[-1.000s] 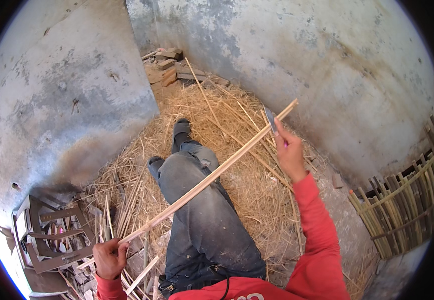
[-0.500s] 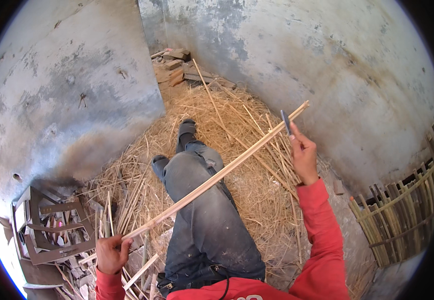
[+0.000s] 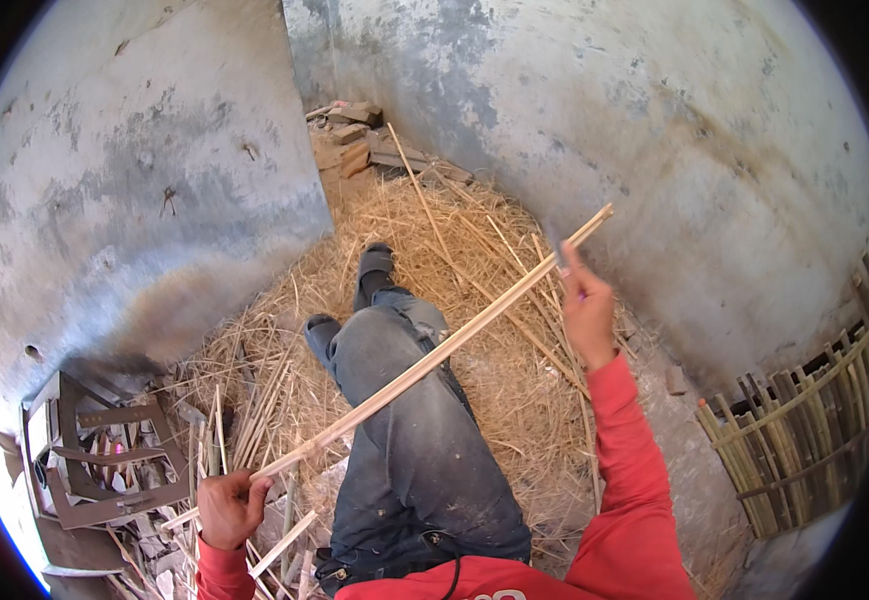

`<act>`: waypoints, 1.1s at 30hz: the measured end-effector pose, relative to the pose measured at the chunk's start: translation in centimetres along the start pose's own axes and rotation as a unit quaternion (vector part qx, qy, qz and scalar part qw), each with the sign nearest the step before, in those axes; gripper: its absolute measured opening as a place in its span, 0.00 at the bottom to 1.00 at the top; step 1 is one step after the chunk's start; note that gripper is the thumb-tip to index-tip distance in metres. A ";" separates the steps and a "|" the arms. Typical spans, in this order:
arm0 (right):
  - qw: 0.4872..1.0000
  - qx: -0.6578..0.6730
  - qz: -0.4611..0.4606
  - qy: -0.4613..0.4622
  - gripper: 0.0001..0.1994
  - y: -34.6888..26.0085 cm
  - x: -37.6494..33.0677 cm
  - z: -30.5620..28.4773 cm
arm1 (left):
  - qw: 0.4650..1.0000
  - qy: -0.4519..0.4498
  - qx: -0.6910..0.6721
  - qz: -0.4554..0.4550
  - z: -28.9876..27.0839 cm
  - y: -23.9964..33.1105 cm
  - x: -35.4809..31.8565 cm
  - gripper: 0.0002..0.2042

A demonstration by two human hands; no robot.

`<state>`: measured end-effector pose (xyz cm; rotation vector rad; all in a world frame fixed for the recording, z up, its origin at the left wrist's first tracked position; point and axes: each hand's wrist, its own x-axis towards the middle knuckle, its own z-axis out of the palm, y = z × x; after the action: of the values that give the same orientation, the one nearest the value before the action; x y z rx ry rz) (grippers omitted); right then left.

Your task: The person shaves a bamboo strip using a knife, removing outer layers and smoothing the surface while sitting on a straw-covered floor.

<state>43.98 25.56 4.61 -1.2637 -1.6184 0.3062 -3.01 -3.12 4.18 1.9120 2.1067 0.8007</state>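
A long pale bamboo strip runs slantwise across my raised thigh, from lower left to upper right. It looks split lengthwise toward its far end. My left hand is closed around its near end, thumb on top. Close to the far end, my right hand grips a knife whose grey blade lies against the strip, smeared by motion. The knife's handle is hidden in my fingers. My legs in dark trousers stretch forward beneath the strip.
Shavings and thin strips cover the floor around my legs. A brown broken frame stands at left, among scraps. Bricks and wood pieces lie in the far corner. A slatted bamboo panel leans at right. Stained walls close in ahead.
My right hand with the knife has moved slightly left and down along the strip, nearer to me. The strip's far end has shifted a little left; my left hand keeps its grip.
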 end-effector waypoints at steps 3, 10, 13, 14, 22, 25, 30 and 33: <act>0.987 0.044 -0.042 -0.149 0.20 -6.5 -5.5 4.2 | 1.000 -0.006 0.011 -0.019 -0.2 0.2 -0.4 0.20; 0.994 0.070 -0.019 -0.079 0.19 -7.9 -4.2 4.6 | 1.000 -0.007 0.004 -0.027 0.0 0.4 -0.6 0.20; 0.998 0.029 0.027 -0.042 0.17 -6.7 -3.1 3.3 | 1.000 -0.006 0.003 -0.014 0.6 0.3 -0.6 0.19; 0.999 0.004 0.018 -0.036 0.15 -6.3 -3.2 3.2 | 1.000 -0.008 0.008 -0.002 0.7 0.5 -0.4 0.18; 0.998 -0.034 -0.019 -0.054 0.27 -9.7 -5.1 4.8 | 0.998 -0.024 -0.033 -0.043 0.8 -0.2 -1.0 0.18; 0.999 -0.032 -0.004 -0.020 0.28 -8.4 -4.9 4.0 | 0.998 -0.022 -0.039 -0.037 0.9 0.2 -0.6 0.19; 0.986 -0.017 -0.096 -0.136 0.26 -10.7 -9.0 5.4 | 0.998 -0.031 -0.030 -0.045 0.1 1.0 -0.3 0.19; 0.996 -0.017 -0.042 -0.081 0.26 -8.9 -5.8 4.0 | 0.997 -0.036 -0.045 -0.055 0.8 -0.1 -1.2 0.19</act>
<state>35.24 18.40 5.88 -1.2180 -1.8170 0.3362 -2.54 -4.02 3.20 1.7383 2.0762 0.7772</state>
